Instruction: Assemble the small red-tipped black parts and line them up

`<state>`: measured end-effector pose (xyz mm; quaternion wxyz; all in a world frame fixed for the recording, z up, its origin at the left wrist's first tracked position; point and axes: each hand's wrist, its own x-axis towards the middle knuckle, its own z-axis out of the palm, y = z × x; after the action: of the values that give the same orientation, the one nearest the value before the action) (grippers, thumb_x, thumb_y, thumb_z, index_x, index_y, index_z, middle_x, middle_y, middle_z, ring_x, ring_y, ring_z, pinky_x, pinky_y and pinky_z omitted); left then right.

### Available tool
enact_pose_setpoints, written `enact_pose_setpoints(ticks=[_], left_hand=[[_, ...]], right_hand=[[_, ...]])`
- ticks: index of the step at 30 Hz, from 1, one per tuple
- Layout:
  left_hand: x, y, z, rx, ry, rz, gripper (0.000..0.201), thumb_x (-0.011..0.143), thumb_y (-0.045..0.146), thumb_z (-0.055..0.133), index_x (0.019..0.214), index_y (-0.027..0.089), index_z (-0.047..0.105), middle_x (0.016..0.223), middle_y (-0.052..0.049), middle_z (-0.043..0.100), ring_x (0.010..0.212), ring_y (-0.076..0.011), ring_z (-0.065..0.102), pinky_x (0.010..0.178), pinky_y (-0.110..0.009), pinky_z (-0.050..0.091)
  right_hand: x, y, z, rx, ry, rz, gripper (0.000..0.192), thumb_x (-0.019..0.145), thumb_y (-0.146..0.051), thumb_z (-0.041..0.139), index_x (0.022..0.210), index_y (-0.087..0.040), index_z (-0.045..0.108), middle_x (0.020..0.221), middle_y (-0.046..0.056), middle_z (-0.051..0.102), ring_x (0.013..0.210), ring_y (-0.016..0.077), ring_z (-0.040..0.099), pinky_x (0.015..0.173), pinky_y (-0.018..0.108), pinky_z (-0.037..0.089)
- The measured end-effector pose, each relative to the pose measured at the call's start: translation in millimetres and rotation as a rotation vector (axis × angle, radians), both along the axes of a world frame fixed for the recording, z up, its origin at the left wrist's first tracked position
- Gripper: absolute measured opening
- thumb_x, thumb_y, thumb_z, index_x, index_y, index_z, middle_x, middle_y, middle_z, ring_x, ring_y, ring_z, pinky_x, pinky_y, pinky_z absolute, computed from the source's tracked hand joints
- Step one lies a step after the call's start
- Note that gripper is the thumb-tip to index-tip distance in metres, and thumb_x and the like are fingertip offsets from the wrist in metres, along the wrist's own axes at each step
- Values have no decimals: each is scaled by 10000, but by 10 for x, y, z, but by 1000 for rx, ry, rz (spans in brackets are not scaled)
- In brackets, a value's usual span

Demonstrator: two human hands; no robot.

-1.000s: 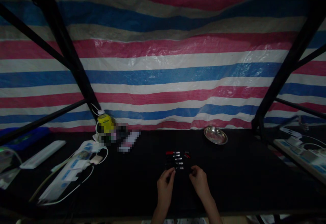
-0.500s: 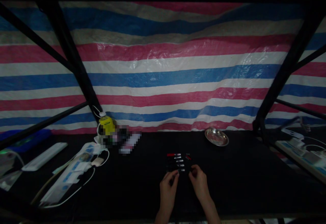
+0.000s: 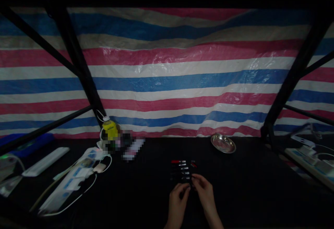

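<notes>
We see two bare hands over a black table [image 3: 247,190]; the left hand [image 3: 177,201] is bent, its thumb and forefinger brought almost together, just below the nearest of five sticks; the right hand [image 3: 205,189] is bent also, its fingertips just beside the silver end of this same stick; the fingertips of both hands are near each other, but the place between them is very dark, so we cannot tell whether either hand is gripping something or only has its fingers curled.

The sticks [image 3: 180,161] lie one below another in a short row, with their silver ends toward the right; the farthest one is red, while the handles of the others are so dark that we hardly distinguish them from the table; to the right of the far sticks lie some small bits [image 3: 193,165], at least one of them red.

Farther back, to the right, we find a shiny round dish [image 3: 223,144], well apart from the hands; to the left there is a yellow bottle [image 3: 110,129] with a white cap, beside a blurred patch; nearer to us on that side is a white power strip [image 3: 75,177] with a plug [image 3: 99,167] and a cord [image 3: 82,196]; behind everything hangs a striped sheet [image 3: 182,83].
</notes>
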<state>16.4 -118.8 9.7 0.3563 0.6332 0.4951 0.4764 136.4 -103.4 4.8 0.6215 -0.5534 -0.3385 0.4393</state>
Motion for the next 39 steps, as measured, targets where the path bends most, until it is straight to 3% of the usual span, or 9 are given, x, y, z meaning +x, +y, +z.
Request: enact_pose_setpoints(ticks=[6,15,24,39], left_hand=[[1,-5,72,-12,-26,-6,306,816,440,516,885,211,708,825,-56,687,750,-169,637,677,-257,509],[-29,-8,216,2,-28,-4,304,804,439,526,872,206,711,835,-67,692,751,-180,642,677,-270,517],[-40,7,201,22,-30,20,283,814,422,524,896,224,708,847,-62,696,760,-179,648,682,-274,523],[-74,18,223,4,-32,32,308,794,456,533,872,214,707,851,-64,688,771,-185,636,679,-275,515]], right_hand=[[-102,-57,139,58,60,-19,439,545,-484,730,814,-139,697,681,64,678,615,184,605,586,278,479],[-132,-56,144,84,49,-27,413,560,-452,735,824,-137,693,698,65,680,640,191,616,600,284,495],[-151,-52,95,93,54,-23,385,587,-413,725,846,-131,685,714,59,679,666,184,616,640,284,497],[-169,-84,184,113,62,8,398,603,-431,720,868,-135,695,739,78,697,694,213,646,652,314,522]])
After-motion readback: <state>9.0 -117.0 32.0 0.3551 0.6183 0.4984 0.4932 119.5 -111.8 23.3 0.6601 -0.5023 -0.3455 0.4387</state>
